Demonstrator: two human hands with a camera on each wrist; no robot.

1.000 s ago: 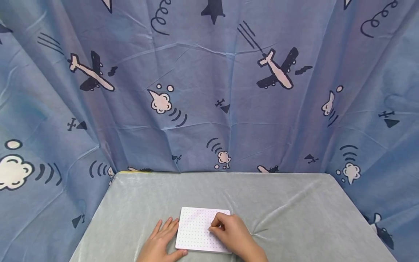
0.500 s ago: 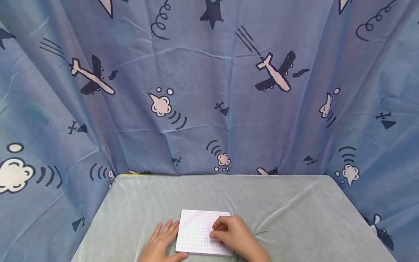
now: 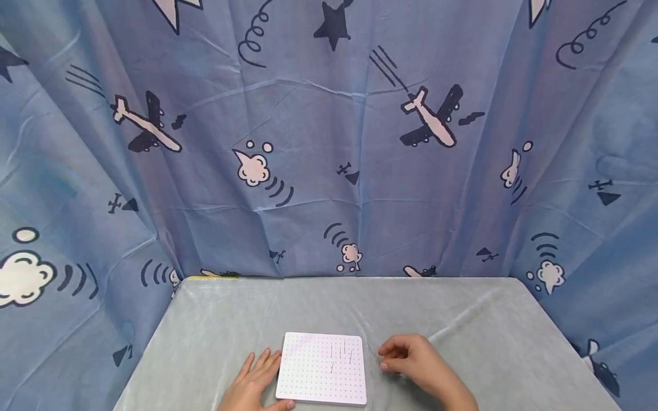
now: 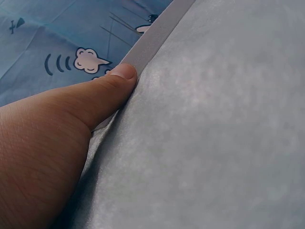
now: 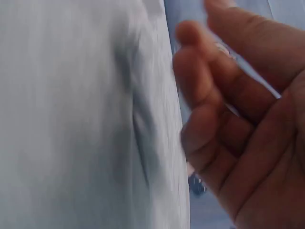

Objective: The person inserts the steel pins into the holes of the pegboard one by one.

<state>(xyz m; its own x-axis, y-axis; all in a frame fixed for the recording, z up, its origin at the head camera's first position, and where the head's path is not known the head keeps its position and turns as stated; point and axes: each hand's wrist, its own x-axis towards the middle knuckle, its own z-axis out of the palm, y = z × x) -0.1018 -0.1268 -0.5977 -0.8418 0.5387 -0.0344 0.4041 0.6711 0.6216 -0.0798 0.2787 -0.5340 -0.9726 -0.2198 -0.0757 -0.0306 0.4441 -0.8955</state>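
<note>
A thin white board (image 3: 308,371) dotted with rows of small holes lies on the cloth-covered table in the head view. Several thin dark needle-like pins (image 3: 344,347) show at its upper right; some of the lines may be shadows. My left hand (image 3: 252,379) rests at the board's left side with fingers spread, its thumb (image 4: 112,86) touching the near edge. To the right of the board, my right hand (image 3: 416,362) hovers over the cloth with loosely bent fingers. Its blurred fingers (image 5: 202,81) show nothing between them in the right wrist view.
Grey velvety cloth (image 3: 247,319) covers the table, with creases on the right. A blue curtain (image 3: 308,228) printed with planes and clouds hangs behind and at both sides of the table.
My right hand has left the board's upper right part and moved to the right, uncovering the pins there. The left hand keeps its place. The head view has tilted slightly upward.
</note>
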